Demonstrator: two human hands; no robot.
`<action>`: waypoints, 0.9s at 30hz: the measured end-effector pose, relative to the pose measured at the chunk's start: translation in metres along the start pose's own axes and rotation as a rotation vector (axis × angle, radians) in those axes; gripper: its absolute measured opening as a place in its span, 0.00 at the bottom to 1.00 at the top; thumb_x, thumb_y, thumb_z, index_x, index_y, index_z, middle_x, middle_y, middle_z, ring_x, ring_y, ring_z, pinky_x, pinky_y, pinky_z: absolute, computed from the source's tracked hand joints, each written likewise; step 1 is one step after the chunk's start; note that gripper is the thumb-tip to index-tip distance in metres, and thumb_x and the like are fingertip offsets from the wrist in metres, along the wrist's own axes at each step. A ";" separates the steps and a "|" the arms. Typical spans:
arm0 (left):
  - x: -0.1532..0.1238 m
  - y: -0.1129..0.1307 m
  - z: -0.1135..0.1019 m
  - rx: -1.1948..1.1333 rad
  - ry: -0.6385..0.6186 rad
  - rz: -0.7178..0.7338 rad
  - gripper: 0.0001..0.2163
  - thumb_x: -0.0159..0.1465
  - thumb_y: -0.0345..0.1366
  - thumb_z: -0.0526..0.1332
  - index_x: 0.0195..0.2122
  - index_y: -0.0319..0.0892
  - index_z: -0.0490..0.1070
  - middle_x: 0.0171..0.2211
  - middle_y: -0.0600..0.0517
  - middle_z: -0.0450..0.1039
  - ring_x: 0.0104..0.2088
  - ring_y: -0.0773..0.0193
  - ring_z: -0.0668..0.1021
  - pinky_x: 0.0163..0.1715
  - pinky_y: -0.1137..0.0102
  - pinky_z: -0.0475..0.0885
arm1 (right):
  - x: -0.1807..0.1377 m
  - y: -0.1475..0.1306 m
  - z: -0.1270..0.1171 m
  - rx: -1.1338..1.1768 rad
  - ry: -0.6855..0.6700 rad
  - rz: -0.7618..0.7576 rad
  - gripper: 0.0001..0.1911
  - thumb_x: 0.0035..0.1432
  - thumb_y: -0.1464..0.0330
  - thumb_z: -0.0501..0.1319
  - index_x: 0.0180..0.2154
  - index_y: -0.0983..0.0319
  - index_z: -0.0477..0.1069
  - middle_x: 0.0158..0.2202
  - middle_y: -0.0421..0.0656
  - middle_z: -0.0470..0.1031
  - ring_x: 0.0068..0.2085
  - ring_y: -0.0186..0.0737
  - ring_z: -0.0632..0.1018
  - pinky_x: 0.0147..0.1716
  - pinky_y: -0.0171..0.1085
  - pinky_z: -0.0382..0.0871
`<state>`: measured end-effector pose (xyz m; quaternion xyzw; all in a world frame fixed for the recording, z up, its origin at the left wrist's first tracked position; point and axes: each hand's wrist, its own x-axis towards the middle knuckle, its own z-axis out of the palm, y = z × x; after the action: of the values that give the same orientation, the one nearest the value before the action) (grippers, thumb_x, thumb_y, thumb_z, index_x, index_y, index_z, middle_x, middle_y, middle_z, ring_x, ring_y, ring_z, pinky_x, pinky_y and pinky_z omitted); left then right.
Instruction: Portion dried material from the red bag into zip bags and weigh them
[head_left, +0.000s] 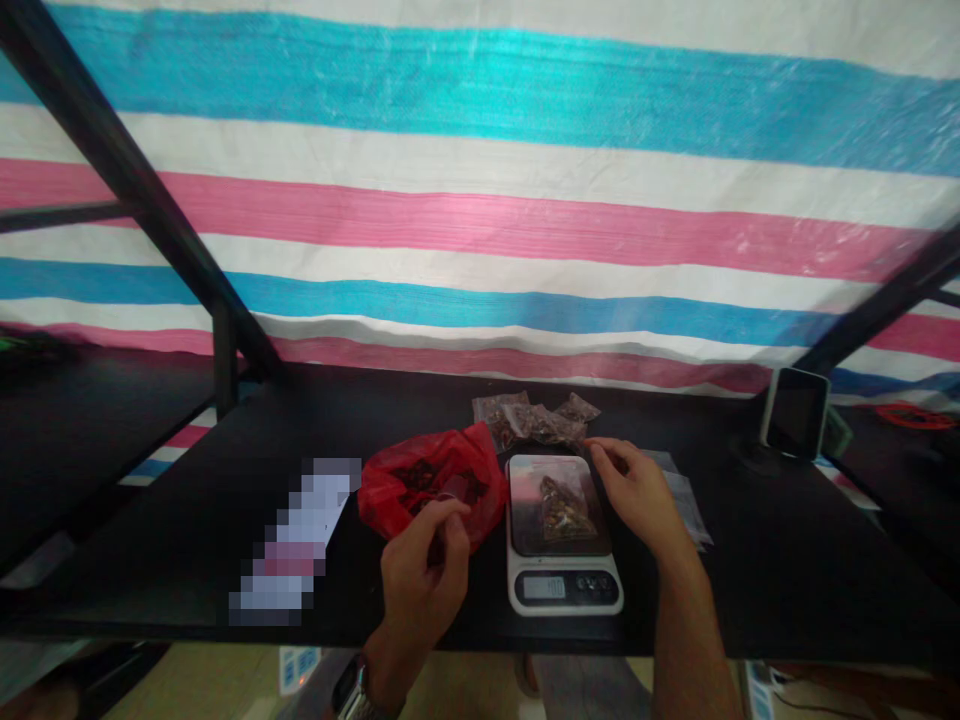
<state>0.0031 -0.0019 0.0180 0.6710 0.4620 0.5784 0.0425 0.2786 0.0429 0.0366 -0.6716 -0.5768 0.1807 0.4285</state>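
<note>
The packet sits on the scale, presumably for weighing, while I half-curl the left hand at the bag and the right hand alongside, any hold unclear.

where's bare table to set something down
Bare black tabletop lies right of the flat clear plastic bags, in front of the white-framed device; another patch lies behind and left of the open red plastic bag. The white digital scale is crowded: bag left, filled clear packets behind, right hand alongside.
</note>
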 end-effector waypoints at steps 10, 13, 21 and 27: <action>0.000 0.001 0.001 -0.013 0.023 0.019 0.09 0.71 0.27 0.59 0.37 0.45 0.76 0.23 0.59 0.77 0.18 0.71 0.77 0.21 0.78 0.70 | 0.000 -0.002 0.009 -0.075 -0.114 -0.037 0.18 0.60 0.53 0.60 0.34 0.58 0.83 0.28 0.44 0.73 0.34 0.48 0.74 0.38 0.46 0.69; -0.004 0.003 0.007 -0.046 0.018 -0.007 0.08 0.72 0.28 0.59 0.38 0.46 0.76 0.26 0.58 0.78 0.23 0.69 0.79 0.25 0.78 0.71 | -0.002 -0.010 0.008 0.058 -0.141 -0.013 0.17 0.59 0.53 0.61 0.32 0.59 0.80 0.31 0.45 0.75 0.35 0.48 0.75 0.39 0.45 0.69; -0.011 0.007 0.027 -0.247 -0.050 -0.195 0.18 0.72 0.46 0.66 0.59 0.46 0.75 0.53 0.44 0.81 0.50 0.55 0.82 0.52 0.62 0.78 | -0.017 -0.070 0.028 0.490 -0.344 -0.075 0.20 0.66 0.50 0.64 0.34 0.59 0.74 0.28 0.38 0.71 0.30 0.38 0.72 0.31 0.36 0.67; -0.008 0.006 0.032 -0.426 -0.069 -0.385 0.16 0.77 0.49 0.58 0.51 0.45 0.80 0.49 0.45 0.83 0.50 0.56 0.83 0.52 0.64 0.77 | -0.025 -0.090 0.050 0.614 -0.359 -0.068 0.18 0.65 0.51 0.66 0.37 0.59 0.74 0.29 0.38 0.72 0.29 0.36 0.71 0.30 0.35 0.66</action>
<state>0.0334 0.0040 0.0054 0.5661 0.4470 0.6208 0.3071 0.1793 0.0349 0.0728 -0.4494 -0.5836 0.4466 0.5080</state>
